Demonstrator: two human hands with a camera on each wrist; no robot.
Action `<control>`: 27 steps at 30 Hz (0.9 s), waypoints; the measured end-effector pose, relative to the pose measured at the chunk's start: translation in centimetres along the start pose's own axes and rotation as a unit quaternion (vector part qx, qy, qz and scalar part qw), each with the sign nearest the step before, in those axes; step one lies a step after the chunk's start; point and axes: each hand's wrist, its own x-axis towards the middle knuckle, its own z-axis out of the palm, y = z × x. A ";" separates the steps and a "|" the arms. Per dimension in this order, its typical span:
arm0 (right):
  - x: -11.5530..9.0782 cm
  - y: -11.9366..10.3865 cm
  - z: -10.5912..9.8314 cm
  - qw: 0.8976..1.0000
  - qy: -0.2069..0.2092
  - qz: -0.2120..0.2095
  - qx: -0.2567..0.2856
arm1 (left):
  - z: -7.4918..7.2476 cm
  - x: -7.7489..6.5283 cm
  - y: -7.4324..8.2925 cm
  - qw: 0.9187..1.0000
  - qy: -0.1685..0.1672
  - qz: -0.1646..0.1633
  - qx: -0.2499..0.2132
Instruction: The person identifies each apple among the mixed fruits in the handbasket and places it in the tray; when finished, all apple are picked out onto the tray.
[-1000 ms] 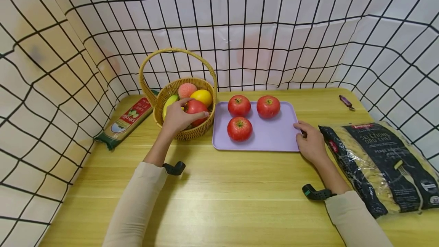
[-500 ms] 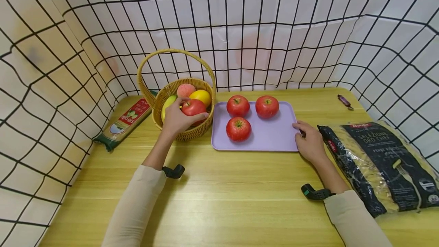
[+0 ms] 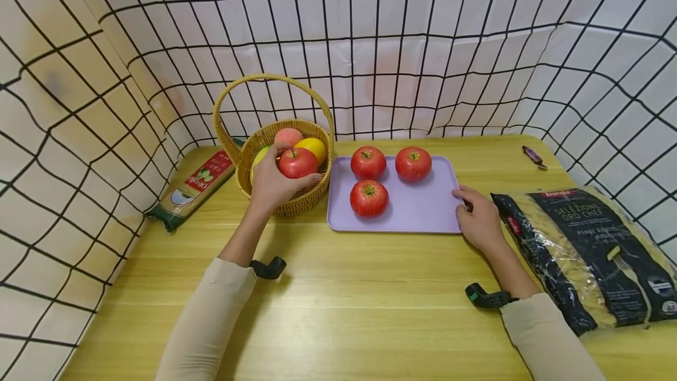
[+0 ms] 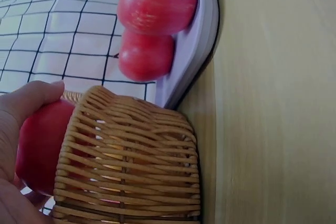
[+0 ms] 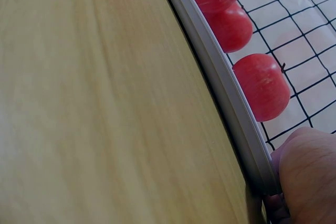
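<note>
In the head view, my left hand (image 3: pixel 271 186) grips a red apple (image 3: pixel 300 164) at the mouth of the wicker basket (image 3: pixel 301 206). The left wrist view shows the thumb and palm around this apple (image 4: pixel 43 148), beside the basket's woven wall (image 4: pixel 128 156). A pink peach-like fruit (image 3: pixel 288 136), a yellow fruit (image 3: pixel 314 148) and a partly hidden green-yellow fruit (image 3: pixel 258 157) lie in the basket. My right hand (image 3: pixel 481 220) holds the right edge of a lilac tray (image 3: pixel 423 213). On the tray's left and back sit three red apples (image 3: pixel 369 198).
A large bag of penne pasta (image 3: pixel 592 257) lies right of my right hand. Behind it is a small purple-wrapped item (image 3: pixel 534 157). A red and green packet (image 3: pixel 198 184) lies left of the basket. The tall basket handle (image 3: pixel 272 77) arches over the fruit. Black grid netting encloses the table.
The apple in my left hand has come up slightly in the basket, and more of it shows now. My right hand and the tray have stayed in place.
</note>
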 end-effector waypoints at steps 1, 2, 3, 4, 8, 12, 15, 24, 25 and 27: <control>0.0 0.0 0.0 1.000 -0.001 0.000 0.000 | 0.0 -0.1 0.1 1.000 0.003 0.002 -0.004; 0.0 0.0 0.0 1.000 -0.002 0.000 0.000 | 0.1 -0.2 0.3 1.000 0.005 0.005 -0.009; -0.1 -0.1 -0.1 1.000 -0.002 0.000 0.000 | 0.1 -0.3 0.4 1.000 0.008 0.009 -0.015; 0.0 0.0 -0.1 1.000 -0.002 -0.001 -0.001 | 0.1 -0.3 0.6 1.000 0.010 0.014 -0.022; 0.0 0.0 0.0 1.000 -0.001 -0.005 -0.001 | 0.3 -0.7 1.4 0.998 0.015 0.044 -0.046; 0.0 0.1 0.0 1.000 0.004 -0.012 0.000 | 0.7 -1.0 2.4 0.996 0.009 0.073 -0.048; 0.0 0.1 0.0 1.000 0.005 -0.013 0.000 | 1.3 -1.2 3.2 0.995 -0.001 0.081 -0.055; -0.1 -0.1 -0.1 1.000 0.001 -0.008 0.002 | 3.6 -1.9 5.4 0.994 -0.036 0.076 -0.068; -0.1 -0.1 -0.1 1.000 0.001 -0.007 0.003 | 3.8 -2.0 5.7 0.994 -0.039 0.078 -0.069; -0.1 -0.1 -0.1 1.000 0.001 -0.008 0.003 | 4.3 -2.1 6.2 0.993 -0.047 0.083 -0.074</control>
